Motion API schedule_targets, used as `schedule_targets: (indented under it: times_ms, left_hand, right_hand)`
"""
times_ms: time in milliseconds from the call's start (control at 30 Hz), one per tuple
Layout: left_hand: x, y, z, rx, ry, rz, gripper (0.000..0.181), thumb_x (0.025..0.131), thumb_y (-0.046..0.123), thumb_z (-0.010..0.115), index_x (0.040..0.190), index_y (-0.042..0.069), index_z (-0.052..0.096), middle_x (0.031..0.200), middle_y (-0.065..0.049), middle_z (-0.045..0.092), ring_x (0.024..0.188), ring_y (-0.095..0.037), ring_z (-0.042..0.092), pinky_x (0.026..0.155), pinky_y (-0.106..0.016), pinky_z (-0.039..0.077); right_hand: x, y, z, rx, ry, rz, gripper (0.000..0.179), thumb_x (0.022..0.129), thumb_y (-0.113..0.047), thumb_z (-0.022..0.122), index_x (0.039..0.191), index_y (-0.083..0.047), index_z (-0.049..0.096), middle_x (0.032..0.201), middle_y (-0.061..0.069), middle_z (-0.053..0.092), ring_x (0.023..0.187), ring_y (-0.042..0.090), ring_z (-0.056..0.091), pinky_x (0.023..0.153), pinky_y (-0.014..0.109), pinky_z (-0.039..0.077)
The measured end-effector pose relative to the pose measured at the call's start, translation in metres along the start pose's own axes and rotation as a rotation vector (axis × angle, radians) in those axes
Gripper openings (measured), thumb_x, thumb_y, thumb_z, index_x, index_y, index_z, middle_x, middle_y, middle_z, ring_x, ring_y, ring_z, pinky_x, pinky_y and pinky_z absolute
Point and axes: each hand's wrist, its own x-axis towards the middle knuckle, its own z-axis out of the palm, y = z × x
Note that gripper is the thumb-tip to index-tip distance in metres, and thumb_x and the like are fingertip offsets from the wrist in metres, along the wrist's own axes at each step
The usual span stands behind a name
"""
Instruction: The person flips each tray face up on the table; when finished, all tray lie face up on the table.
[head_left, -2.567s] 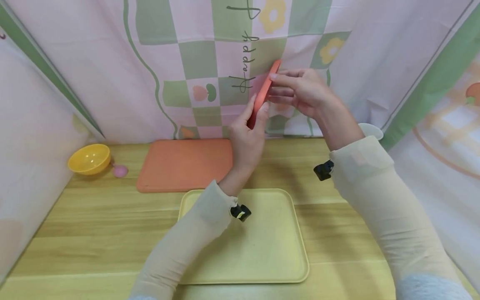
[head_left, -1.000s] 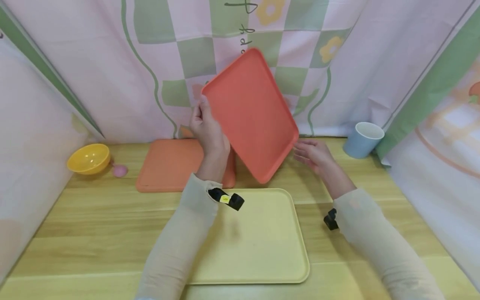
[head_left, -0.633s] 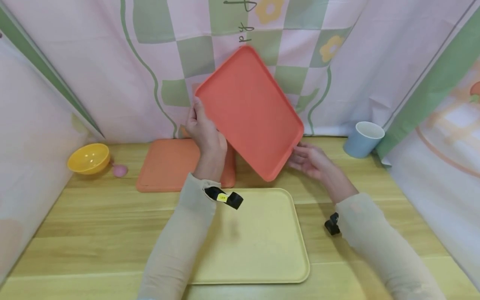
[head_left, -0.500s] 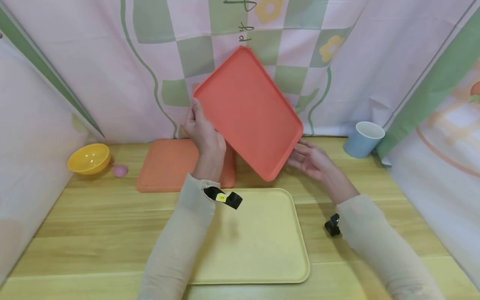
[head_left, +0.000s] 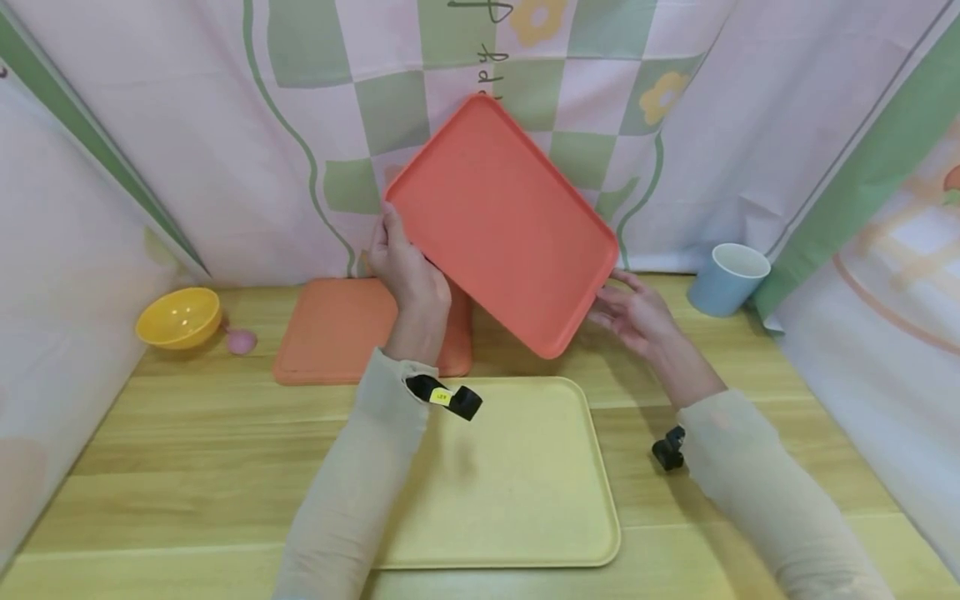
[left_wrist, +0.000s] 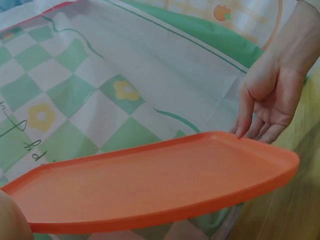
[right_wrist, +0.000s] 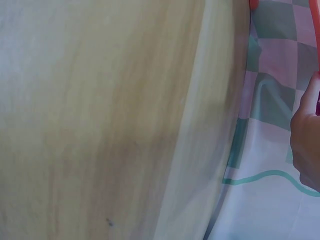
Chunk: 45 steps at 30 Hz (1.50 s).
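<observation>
A coral-red rectangular tray (head_left: 506, 225) is held up above the table in the head view, tilted with its inner face toward me. My left hand (head_left: 408, 262) grips its left corner, the thumb at the front edge. At the lower right edge is my right hand (head_left: 637, 317), its fingers partly behind the tray. The left wrist view shows the right hand (left_wrist: 272, 95) pinching the rim of the red tray (left_wrist: 150, 185). Below lies a pale yellow tray (head_left: 517, 475), flat on the table. Only part of a hand shows at the right wrist view's edge.
Behind the left forearm lies a flat orange rectangular board or tray (head_left: 337, 329). A yellow bowl (head_left: 178, 318) and a small pink round object (head_left: 241, 341) sit at the far left, a blue cup (head_left: 727, 281) at the far right. A patterned curtain (head_left: 397, 108) hangs at the back.
The red tray has turned from edge-on to face me, then tipped slightly clockwise. The left hand has shifted left; the right hand has moved from the tray's top to its lower right edge.
</observation>
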Motion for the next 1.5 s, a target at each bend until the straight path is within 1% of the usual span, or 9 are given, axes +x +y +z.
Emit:
schedule_targets:
  times_ms: [133, 233, 367, 567, 700, 867, 1167, 1400, 1500]
  left_hand:
    - [0.001, 0.001, -0.006, 0.071, -0.023, -0.043, 0.029, 0.108, 0.024, 0.054, 0.095, 0.003, 0.070, 0.078, -0.010, 0.065, 0.055, -0.017, 0.056, 0.045, -0.027, 0.041]
    - [0.004, 0.000, -0.013, 0.150, -0.037, -0.043, 0.029, 0.106, 0.021, 0.057, 0.084, 0.005, 0.064, 0.071, -0.007, 0.059, 0.050, -0.015, 0.047, 0.041, -0.025, 0.031]
    - [0.009, -0.001, -0.023, 0.216, -0.062, -0.054, 0.025, 0.102, 0.014, 0.060, 0.079, 0.006, 0.062, 0.072, -0.005, 0.058, 0.055, -0.015, 0.051, 0.047, -0.026, 0.037]
    - [0.014, -0.003, -0.036, 0.289, -0.075, -0.132, 0.019, 0.102, 0.014, 0.060, 0.085, 0.006, 0.066, 0.075, -0.006, 0.059, 0.057, -0.015, 0.053, 0.047, -0.025, 0.040]
    - [0.018, -0.005, -0.043, 0.339, -0.067, -0.168, 0.015, 0.101, 0.012, 0.060, 0.098, 0.005, 0.073, 0.089, -0.008, 0.067, 0.070, -0.015, 0.063, 0.054, -0.024, 0.050]
    - [0.021, -0.005, -0.054, 0.423, -0.122, -0.234, 0.024, 0.101, 0.009, 0.059, 0.119, 0.004, 0.073, 0.109, -0.012, 0.070, 0.086, -0.017, 0.069, 0.068, -0.026, 0.058]
    - [0.029, -0.007, -0.074, 0.638, -0.220, -0.357, 0.024, 0.099, 0.012, 0.065, 0.120, 0.004, 0.072, 0.101, -0.005, 0.069, 0.072, -0.011, 0.067, 0.058, -0.023, 0.055]
    - [0.030, -0.015, -0.080, 0.762, -0.277, -0.365, 0.023, 0.096, 0.010, 0.065, 0.117, 0.002, 0.070, 0.093, -0.001, 0.066, 0.066, -0.008, 0.063, 0.052, -0.021, 0.051]
    - [0.029, -0.017, -0.083, 0.803, -0.300, -0.382, 0.023, 0.096, 0.010, 0.064, 0.117, 0.002, 0.070, 0.094, -0.003, 0.065, 0.068, -0.010, 0.062, 0.053, -0.021, 0.051]
  right_hand:
    - [-0.003, -0.006, -0.003, 0.002, 0.022, 0.003, 0.036, 0.101, 0.011, 0.050, 0.130, -0.009, 0.045, 0.098, 0.009, 0.073, 0.094, 0.021, 0.071, 0.079, 0.037, 0.060]
    - [-0.005, -0.012, -0.006, 0.037, 0.026, 0.005, 0.035, 0.100, 0.012, 0.050, 0.127, -0.010, 0.046, 0.095, 0.010, 0.073, 0.092, 0.023, 0.071, 0.079, 0.038, 0.059]
    - [-0.008, -0.022, -0.011, 0.065, 0.026, -0.021, 0.033, 0.100, 0.013, 0.050, 0.124, -0.010, 0.051, 0.094, 0.011, 0.072, 0.089, 0.024, 0.071, 0.079, 0.039, 0.059]
    - [-0.010, -0.033, -0.017, 0.049, 0.034, -0.035, 0.033, 0.100, 0.012, 0.051, 0.124, -0.010, 0.053, 0.091, 0.011, 0.071, 0.086, 0.023, 0.070, 0.075, 0.040, 0.058]
    - [-0.009, -0.039, -0.018, 0.050, 0.037, -0.043, 0.033, 0.100, 0.012, 0.050, 0.125, -0.010, 0.053, 0.091, 0.011, 0.072, 0.086, 0.023, 0.070, 0.074, 0.041, 0.058]
    - [-0.010, -0.049, -0.019, 0.032, 0.054, -0.041, 0.030, 0.102, 0.008, 0.051, 0.124, -0.011, 0.055, 0.095, 0.010, 0.075, 0.088, 0.021, 0.070, 0.073, 0.040, 0.057]
    - [-0.011, -0.067, -0.021, -0.107, 0.107, -0.017, 0.030, 0.101, 0.002, 0.057, 0.127, -0.014, 0.057, 0.094, 0.004, 0.073, 0.088, 0.015, 0.069, 0.074, 0.034, 0.056]
    - [-0.009, -0.077, -0.023, -0.142, 0.136, 0.016, 0.043, 0.101, -0.002, 0.060, 0.140, -0.015, 0.047, 0.097, 0.001, 0.071, 0.089, 0.013, 0.067, 0.076, 0.031, 0.054]
    - [-0.008, -0.080, -0.025, -0.160, 0.140, 0.027, 0.042, 0.101, -0.003, 0.060, 0.140, -0.015, 0.050, 0.098, 0.000, 0.073, 0.092, 0.013, 0.068, 0.077, 0.030, 0.055]
